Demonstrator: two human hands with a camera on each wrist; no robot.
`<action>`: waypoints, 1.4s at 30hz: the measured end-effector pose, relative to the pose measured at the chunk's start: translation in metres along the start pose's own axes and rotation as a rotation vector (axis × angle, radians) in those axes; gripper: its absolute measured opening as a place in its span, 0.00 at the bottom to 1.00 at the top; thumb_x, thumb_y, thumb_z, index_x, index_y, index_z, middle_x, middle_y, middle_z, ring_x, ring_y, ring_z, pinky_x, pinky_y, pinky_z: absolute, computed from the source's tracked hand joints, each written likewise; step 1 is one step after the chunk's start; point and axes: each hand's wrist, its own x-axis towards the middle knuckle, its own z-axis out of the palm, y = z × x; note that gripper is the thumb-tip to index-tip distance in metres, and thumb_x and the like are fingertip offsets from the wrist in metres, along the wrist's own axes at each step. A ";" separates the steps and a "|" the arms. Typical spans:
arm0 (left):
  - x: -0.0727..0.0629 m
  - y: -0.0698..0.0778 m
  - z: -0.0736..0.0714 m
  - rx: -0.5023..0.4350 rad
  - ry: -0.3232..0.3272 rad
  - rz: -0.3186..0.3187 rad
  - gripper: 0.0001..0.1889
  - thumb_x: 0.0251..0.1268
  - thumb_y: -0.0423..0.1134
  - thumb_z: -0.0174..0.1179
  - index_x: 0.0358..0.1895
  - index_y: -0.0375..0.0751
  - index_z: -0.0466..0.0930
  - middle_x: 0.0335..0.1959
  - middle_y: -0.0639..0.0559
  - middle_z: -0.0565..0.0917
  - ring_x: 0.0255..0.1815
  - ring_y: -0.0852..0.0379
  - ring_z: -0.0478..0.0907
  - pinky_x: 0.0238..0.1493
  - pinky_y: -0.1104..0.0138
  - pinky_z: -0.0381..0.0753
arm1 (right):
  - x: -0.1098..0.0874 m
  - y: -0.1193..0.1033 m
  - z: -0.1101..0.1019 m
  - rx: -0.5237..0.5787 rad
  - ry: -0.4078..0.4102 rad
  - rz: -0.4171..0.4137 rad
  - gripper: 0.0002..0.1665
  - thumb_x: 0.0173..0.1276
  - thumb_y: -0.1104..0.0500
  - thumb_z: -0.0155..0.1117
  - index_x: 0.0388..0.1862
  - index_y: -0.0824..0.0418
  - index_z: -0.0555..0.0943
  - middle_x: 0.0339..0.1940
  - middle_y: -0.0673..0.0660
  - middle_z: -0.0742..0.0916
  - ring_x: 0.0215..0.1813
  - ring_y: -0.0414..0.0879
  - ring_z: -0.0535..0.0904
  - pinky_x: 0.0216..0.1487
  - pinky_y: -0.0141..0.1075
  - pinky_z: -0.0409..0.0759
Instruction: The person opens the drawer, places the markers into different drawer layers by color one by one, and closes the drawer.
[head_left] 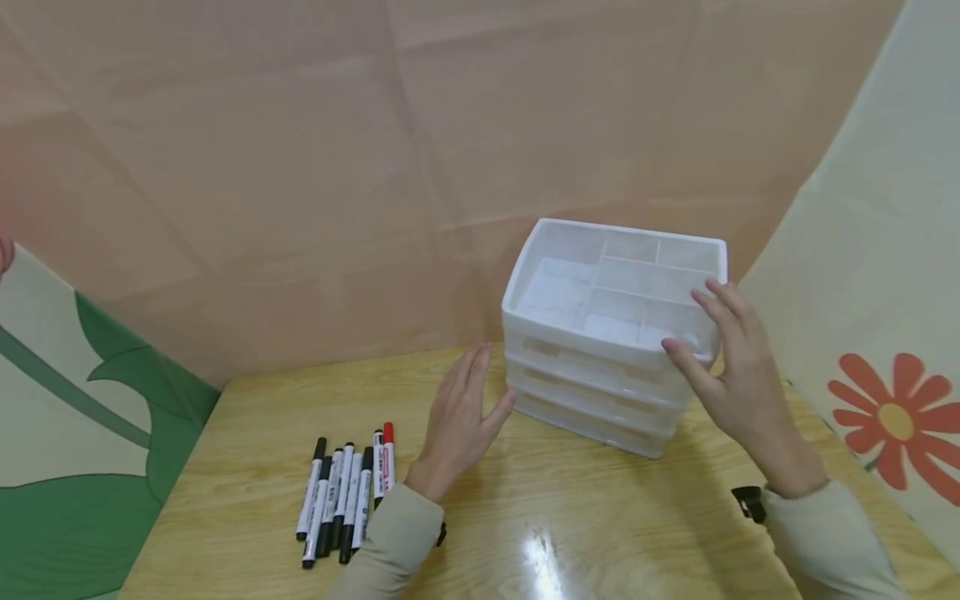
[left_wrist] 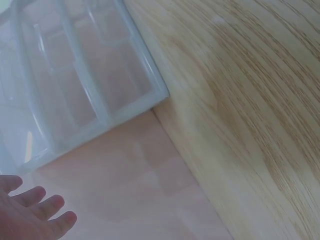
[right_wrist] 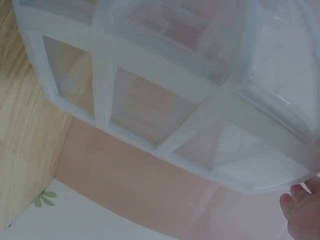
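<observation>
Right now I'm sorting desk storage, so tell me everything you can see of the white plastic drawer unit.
The white plastic drawer unit is translucent, with stacked shallow drawers, all pushed in, under an open top tray split into several empty compartments. It stands upright on the wooden table, near the back edge. The right hand touches its right front corner with spread fingers; the left hand is open just left of it, contact unclear.

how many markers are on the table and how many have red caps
About 7 markers, lying side by side in a row on the wooden table, left of the left hand. 1 has a red cap, at the row's right end; the rest are black-capped. Overlap may hide one.
</observation>
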 end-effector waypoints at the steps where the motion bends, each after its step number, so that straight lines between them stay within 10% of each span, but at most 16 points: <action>1: 0.000 0.000 0.000 0.001 -0.001 0.000 0.37 0.73 0.56 0.52 0.78 0.41 0.53 0.77 0.42 0.63 0.76 0.44 0.62 0.76 0.48 0.62 | -0.001 0.001 0.000 0.001 -0.002 0.002 0.43 0.66 0.38 0.66 0.68 0.66 0.72 0.73 0.68 0.70 0.76 0.68 0.59 0.78 0.61 0.54; 42: -0.001 0.024 0.014 -0.128 -0.053 0.008 0.36 0.72 0.52 0.57 0.75 0.38 0.58 0.74 0.39 0.67 0.74 0.44 0.66 0.71 0.50 0.71 | -0.009 0.021 0.016 0.000 0.069 -0.079 0.53 0.67 0.28 0.55 0.66 0.73 0.70 0.74 0.69 0.69 0.79 0.66 0.53 0.81 0.57 0.49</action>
